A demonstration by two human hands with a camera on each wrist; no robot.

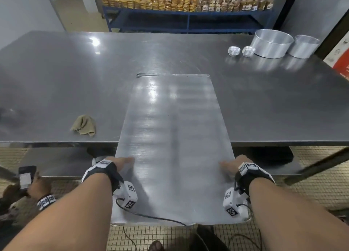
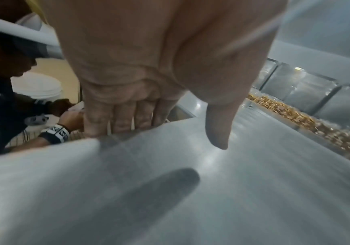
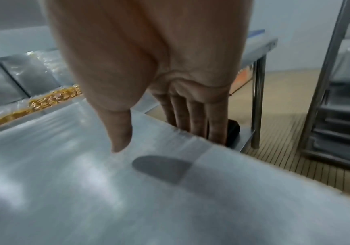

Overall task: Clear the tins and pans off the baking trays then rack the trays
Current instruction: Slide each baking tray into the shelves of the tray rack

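The bare baking tray (image 1: 173, 137) hangs half off the tabletop's (image 1: 56, 80) near edge, its far end on the steel. Two round pans (image 1: 272, 43), insides hidden, and two small tins (image 1: 234, 51) stand at the far right corner; a cloth (image 1: 84, 125) lies near the near edge. Only the right wrist view shows a tray rack (image 3: 337, 116). The left hand (image 1: 120, 163) and right hand (image 1: 234, 164) clasp the tray's long sides, thumbs on top, fingers (image 2: 119, 119) underneath
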